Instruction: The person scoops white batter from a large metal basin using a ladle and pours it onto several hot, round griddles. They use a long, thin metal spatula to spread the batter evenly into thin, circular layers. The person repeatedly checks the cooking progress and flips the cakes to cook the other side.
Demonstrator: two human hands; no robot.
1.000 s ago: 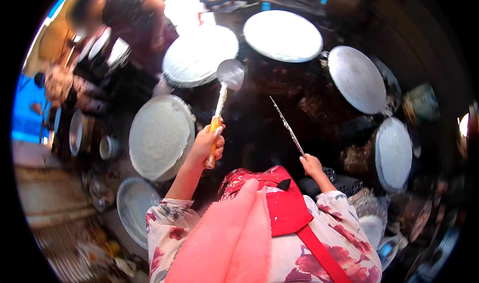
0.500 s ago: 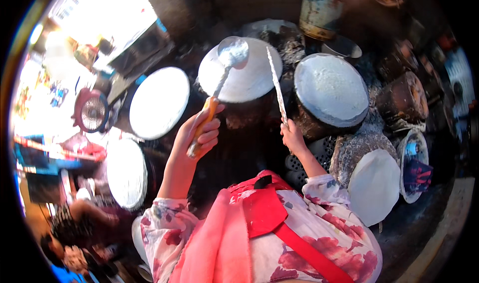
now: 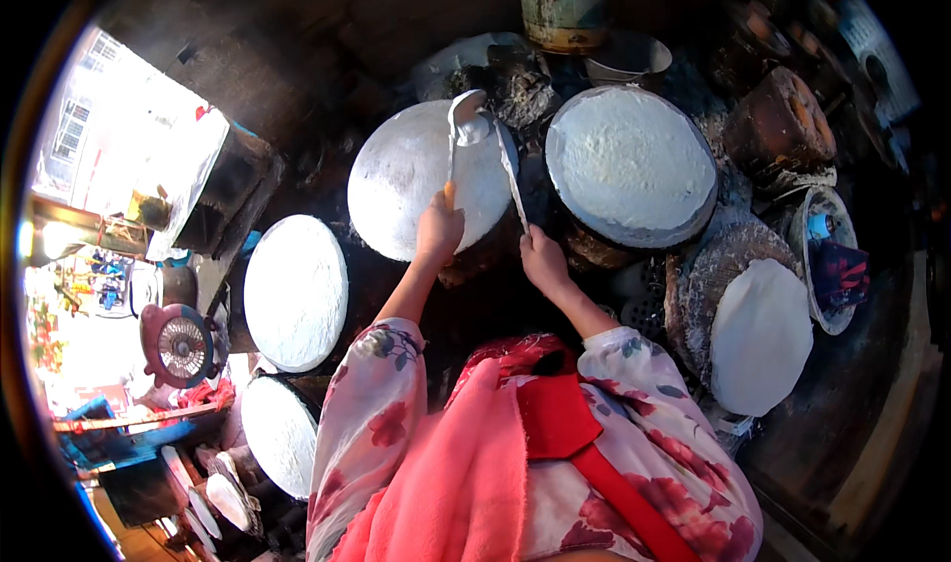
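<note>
My left hand (image 3: 439, 227) is closed on the orange handle of a metal ladle (image 3: 466, 102), whose head is tilted above a round griddle (image 3: 396, 191) and smeared with white batter. My right hand (image 3: 543, 260) grips a long thin stick (image 3: 512, 181) coated in white batter. The stick's tip meets or nearly meets the ladle head, where a white mass shows; I cannot tell if they touch. The surface of this griddle looks mostly bare. Just to its right, another griddle (image 3: 630, 166) carries a spread white batter layer.
White-covered griddles (image 3: 295, 293) stand at left, beside a small fan (image 3: 182, 347). A white sheet (image 3: 761, 337) lies on a rough round support at right, near a bowl (image 3: 827, 305). A bucket (image 3: 561, 7) and clay stove (image 3: 783, 126) stand behind; a bright opening is at left.
My view has swung round to the right, bringing the bare griddle ahead. The ladle and stick, held apart earlier, have come together over it. The other person has left the view.
</note>
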